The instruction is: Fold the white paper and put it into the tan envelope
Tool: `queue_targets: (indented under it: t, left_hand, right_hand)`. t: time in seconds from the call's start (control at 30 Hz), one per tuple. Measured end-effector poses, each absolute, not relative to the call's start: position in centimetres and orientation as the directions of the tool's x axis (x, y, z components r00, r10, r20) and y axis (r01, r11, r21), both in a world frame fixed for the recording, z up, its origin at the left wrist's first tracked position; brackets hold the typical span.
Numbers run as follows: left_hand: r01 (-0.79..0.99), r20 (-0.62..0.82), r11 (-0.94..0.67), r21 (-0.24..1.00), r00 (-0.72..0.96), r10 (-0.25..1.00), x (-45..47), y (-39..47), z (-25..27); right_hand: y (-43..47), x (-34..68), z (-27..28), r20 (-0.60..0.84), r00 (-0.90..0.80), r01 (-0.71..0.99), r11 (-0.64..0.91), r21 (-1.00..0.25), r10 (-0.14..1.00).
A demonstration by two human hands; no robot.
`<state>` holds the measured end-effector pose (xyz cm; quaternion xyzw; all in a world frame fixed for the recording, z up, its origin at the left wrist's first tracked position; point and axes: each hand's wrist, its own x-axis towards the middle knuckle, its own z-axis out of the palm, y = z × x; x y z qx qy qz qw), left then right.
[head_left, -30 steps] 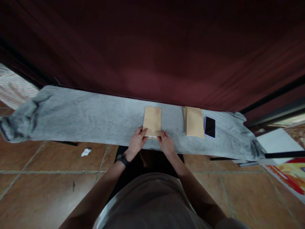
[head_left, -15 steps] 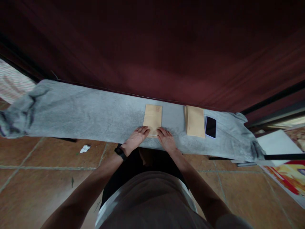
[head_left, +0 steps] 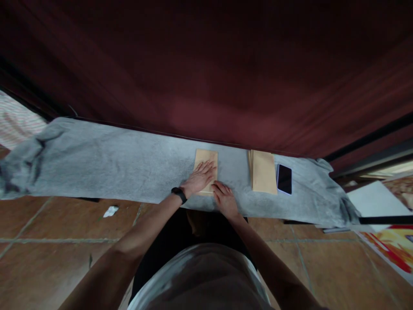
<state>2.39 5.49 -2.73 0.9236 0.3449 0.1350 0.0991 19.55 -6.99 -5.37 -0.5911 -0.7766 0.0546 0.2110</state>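
A tan paper envelope [head_left: 200,155] lies on the grey cloth in front of me. My left hand [head_left: 201,176], with a black band on its wrist, lies flat across the envelope with its fingers stretched out, covering much of its middle. At the lower right corner of the envelope is my right hand [head_left: 225,199], its fingers bent and close together at the paper's edge. What its fingertips do under the hand is hidden. To the right, several similar envelopes [head_left: 263,172] lie in a loose stack, apart from both hands.
A phone [head_left: 284,179] with a dark screen lies right of the stack. Grey cloth [head_left: 112,159] covers the long narrow surface, and a dark red panel [head_left: 206,107] rises behind it. Crumpled white paper [head_left: 110,211] lies on the tiled floor; printed sheets [head_left: 395,247] are at far right.
My left hand has moved from the envelope's lower left edge up onto its middle and flattened. My right hand stays near the lower right corner. The whole view has shifted slightly.
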Motion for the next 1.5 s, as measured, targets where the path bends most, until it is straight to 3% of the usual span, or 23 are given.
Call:
queue_targets:
  t: [0.37,0.97,1.13,1.33,1.5]
  left_hand:
    - [0.597,0.109,-0.770,0.222,0.770,0.629,4.6,13.9,-4.3]
    - [0.447,0.132,-0.836,0.318,0.852,0.506,0.1,4.3,-4.6]
    - [0.473,0.113,-0.825,0.309,0.843,0.525,-2.2,0.5,-4.2]
    - [0.579,0.196,-0.745,0.330,0.730,0.654,-3.4,-2.1,-4.6]
    - [0.617,0.254,-0.694,0.370,0.652,0.715,-3.0,-2.5,-4.8]
  right_hand:
    - [-6.9,19.2,-5.1,0.333,-0.196,0.867,0.321,-0.380,0.922]
    - [-6.9,19.1,-5.3,0.267,-0.195,0.885,0.286,-0.366,0.944]
    - [-7.1,19.5,-5.0,0.281,-0.217,0.855,0.321,-0.408,0.935]
    - [-7.5,20.3,-5.0,0.294,-0.273,0.808,0.384,-0.446,0.916]
    - [-7.3,20.1,-5.3,0.321,-0.209,0.805,0.349,-0.479,0.924]
